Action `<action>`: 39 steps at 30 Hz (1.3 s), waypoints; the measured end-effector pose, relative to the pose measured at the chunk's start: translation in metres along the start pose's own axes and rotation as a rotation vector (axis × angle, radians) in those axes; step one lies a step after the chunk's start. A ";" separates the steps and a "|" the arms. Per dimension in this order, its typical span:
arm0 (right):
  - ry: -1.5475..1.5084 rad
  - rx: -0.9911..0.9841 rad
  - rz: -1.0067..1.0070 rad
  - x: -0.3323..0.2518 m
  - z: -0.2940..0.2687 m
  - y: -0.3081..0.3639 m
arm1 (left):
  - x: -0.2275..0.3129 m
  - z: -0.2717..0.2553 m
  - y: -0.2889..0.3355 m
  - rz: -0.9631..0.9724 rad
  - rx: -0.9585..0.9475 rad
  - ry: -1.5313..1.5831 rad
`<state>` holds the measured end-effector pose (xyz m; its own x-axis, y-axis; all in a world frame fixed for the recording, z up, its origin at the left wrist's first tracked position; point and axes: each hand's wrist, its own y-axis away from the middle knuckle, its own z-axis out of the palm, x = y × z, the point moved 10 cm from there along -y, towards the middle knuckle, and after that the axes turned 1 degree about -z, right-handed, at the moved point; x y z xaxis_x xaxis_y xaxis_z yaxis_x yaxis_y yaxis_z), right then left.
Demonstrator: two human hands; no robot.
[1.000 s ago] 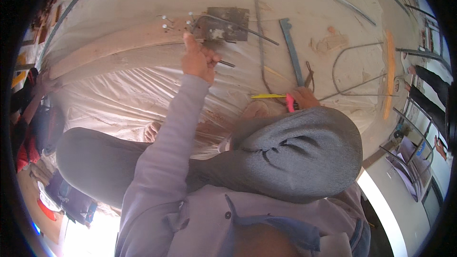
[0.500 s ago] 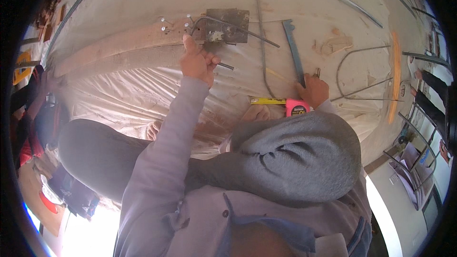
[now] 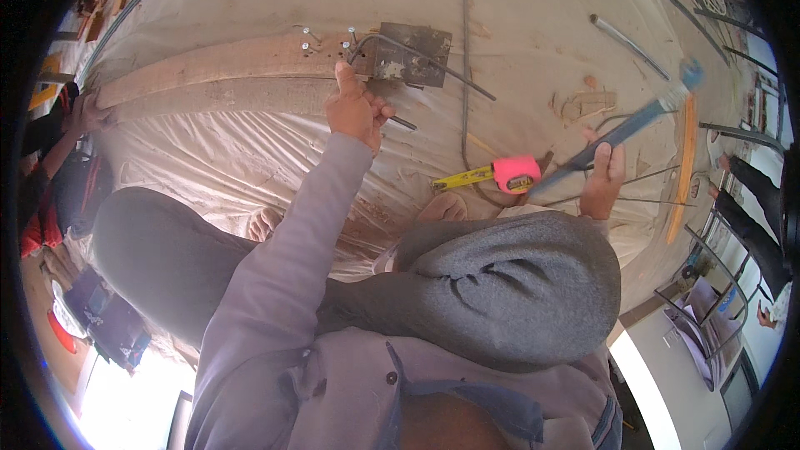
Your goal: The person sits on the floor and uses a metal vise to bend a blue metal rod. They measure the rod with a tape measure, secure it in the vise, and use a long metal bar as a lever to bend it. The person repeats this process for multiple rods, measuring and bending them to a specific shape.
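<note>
My left hand (image 3: 353, 114) is closed on a bent steel rod (image 3: 450, 72) at the end of a wooden beam (image 3: 208, 75). One leg of the rod crosses a dark metal plate (image 3: 408, 52); a short end sticks out below my fingers. Several bolt-like pins (image 3: 326, 47) stand up from the beam beside my fingertips. Off to the right, my right hand (image 3: 602, 179) grips a blue steel bar (image 3: 612, 137), raised over the sheet and tilted, its far end smeared by motion. A pink tape measure (image 3: 517, 175) with yellow blade out lies near my foot.
A metal tube (image 3: 629, 46), thin bent rods and an orange wooden strip (image 3: 685, 167) lie on the pale sheet (image 3: 533, 0) at the right. Another person's hand (image 3: 86, 112) touches the beam's left end. Someone else's legs (image 3: 754, 208) show at the right edge.
My right hand has lifted the blue bar and swung it to the right. The tape measure now sits turned at a different angle. My left hand keeps its hold on the bent rod.
</note>
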<state>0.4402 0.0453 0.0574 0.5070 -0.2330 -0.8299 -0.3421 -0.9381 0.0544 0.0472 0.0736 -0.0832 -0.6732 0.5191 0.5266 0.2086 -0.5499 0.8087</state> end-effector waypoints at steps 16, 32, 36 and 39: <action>0.575 -0.173 -0.620 -0.108 -0.049 -0.122 | -0.001 0.004 -0.001 -0.015 -0.012 0.013; 0.795 -0.590 -1.517 -0.119 0.111 -0.195 | -0.005 -0.006 -0.005 0.018 0.040 0.052; 0.784 -0.705 -1.437 -0.119 0.142 -0.219 | -0.002 -0.003 -0.001 0.061 0.055 0.043; 0.755 -0.695 -1.456 -0.121 0.158 -0.226 | 0.000 0.000 0.004 0.056 0.117 0.073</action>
<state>0.3311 0.3260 0.0581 0.3522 0.9357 -0.0177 0.9343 -0.3527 -0.0525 0.0484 0.0717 -0.0802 -0.7072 0.4383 0.5547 0.3258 -0.4943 0.8059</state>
